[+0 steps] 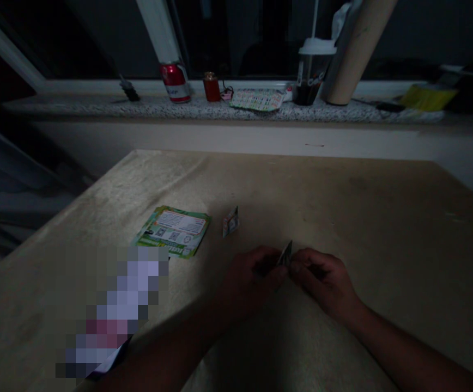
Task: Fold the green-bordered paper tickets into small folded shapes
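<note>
A small folded piece of printed paper [286,254] stands up between my hands over the table. The fingers of my left hand [253,277] are closed on its left side. My right hand [325,279] pinches it from the right, fingertips together. Both hands are in shadow, so the exact fold is hard to make out. Just beyond my left hand, another folded paper piece [231,222] is propped on the table. Farther left lies a flat stack of green printed leaflets [179,234] with text and code squares.
A bright, pixelated long item [126,305] lies beside my left forearm on the table [343,196]. Along the granite windowsill [109,109] stand a red can [175,84], an amber jar [211,87], a lidded cup with straw [312,71] and a cardboard tube [355,54].
</note>
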A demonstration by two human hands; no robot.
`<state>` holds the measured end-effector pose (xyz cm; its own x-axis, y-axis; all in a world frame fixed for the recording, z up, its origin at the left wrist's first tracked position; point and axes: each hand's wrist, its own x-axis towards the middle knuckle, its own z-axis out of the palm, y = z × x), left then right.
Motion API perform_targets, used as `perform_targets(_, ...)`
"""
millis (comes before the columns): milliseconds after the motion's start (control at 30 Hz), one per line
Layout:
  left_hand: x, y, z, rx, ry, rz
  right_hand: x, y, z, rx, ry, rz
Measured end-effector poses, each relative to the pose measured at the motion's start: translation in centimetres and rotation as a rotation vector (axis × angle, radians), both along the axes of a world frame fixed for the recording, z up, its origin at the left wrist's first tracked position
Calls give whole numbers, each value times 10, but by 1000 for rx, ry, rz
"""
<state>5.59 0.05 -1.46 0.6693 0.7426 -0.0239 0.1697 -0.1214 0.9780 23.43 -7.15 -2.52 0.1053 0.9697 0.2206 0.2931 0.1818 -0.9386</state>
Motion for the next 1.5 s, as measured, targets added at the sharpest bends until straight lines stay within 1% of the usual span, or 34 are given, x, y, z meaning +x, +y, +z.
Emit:
perform_targets(167, 0, 2, -1, 30, -6, -6, 1, 0, -1, 40, -97, -23)
perform_targets(300, 0, 0, -2, 78, 17, 27, 1, -1, -3, 109, -239, -92)
perform_targets(400, 2, -3, -4, 155, 104, 69, -2, -2, -1, 186, -373, -139)
perform_targets(533, 7, -5, -4, 225, 229, 108, -8, -2, 1, 253, -514, -155)
perform_targets(667, 10, -6, 1, 191, 266, 141, -9, -1, 2, 252, -581, -180)
perform_targets(800, 11, -7, 5, 196, 272, 130, -9, 2, 0, 223, -564, -187)
perform_targets(900, 10, -6, 5, 153, 240, 112, -9, 2, 0, 213, -538, -191)
perform_targets(1067, 10, -2, 3, 118, 258, 167, -10, 1, 0, 198, -498, -200)
perform_targets(1333, 10, -1, 4, -41, 155, 188, -10, 0, 1, 173, -429, -217)
perform_targets(1400, 9, 1, 2, -113, 91, 177, -10, 1, 0, 161, -402, -223)
perform_targets(1433, 10, 2, 0, -173, 45, 164, -10, 1, 0, 154, -389, -226)
perform_targets(1500, 11, 4, -3, -358, -76, 129, -10, 2, -1, 140, -362, -232)
